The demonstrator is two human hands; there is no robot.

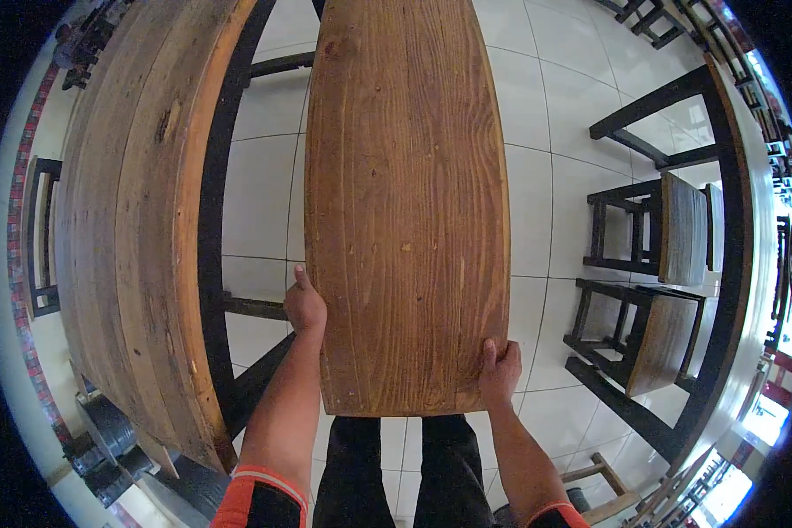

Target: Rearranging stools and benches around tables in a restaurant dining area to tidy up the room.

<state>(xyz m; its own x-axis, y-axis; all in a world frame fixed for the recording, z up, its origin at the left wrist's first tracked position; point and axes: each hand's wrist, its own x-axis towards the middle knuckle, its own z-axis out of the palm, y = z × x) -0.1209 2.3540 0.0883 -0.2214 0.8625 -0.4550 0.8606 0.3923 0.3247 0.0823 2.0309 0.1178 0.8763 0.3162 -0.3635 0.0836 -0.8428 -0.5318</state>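
Observation:
A long brown wooden bench or tabletop [406,218] extends away from me, its near end in front of my legs. My left hand [305,307] is at its left edge, thumb raised and pointing away from me, the fingers hidden below the edge. At the right edge, close to the near corner, my right hand [500,369] grips the board with the thumb on top and part of the fingers out of sight. Visible grain and small knots mark the board's surface. What supports it cannot be seen.
A wooden table [152,218] with a black frame runs along the left. On the right stand a second table [732,218] and stools with wooden seats [663,343] and black legs. White floor tiles [528,218] lie between them. Black wire coils or similar round things are at lower left.

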